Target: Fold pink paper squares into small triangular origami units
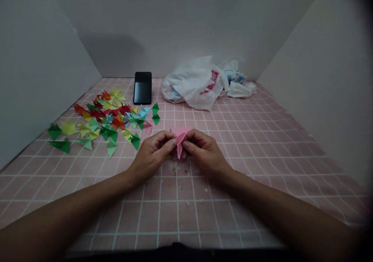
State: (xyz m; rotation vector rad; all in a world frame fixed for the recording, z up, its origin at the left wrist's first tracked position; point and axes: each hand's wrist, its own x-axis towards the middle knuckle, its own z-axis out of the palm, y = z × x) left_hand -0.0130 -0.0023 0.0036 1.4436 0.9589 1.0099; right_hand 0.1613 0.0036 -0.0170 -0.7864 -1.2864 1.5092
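Between my two hands, a folded piece of pink origami paper (181,134) is held above the table, with a narrow pointed flap hanging toward me. My left hand (154,149) pinches its left side between thumb and fingers. On the right side, my right hand (205,151) grips it the same way. Beneath the fingers, bits of other coloured paper show in part; what they are is hidden. To the left lies a spread of small folded paper pieces (112,133) in green, yellow, red, orange and light blue.
A black phone (142,89) lies behind the folded pieces. White plastic bags (195,83) sit against the back wall, right of the phone. Small crumbs dot the pink checked tablecloth (177,219) near my hands. Pale walls (186,25) enclose the table on the left, back and right.
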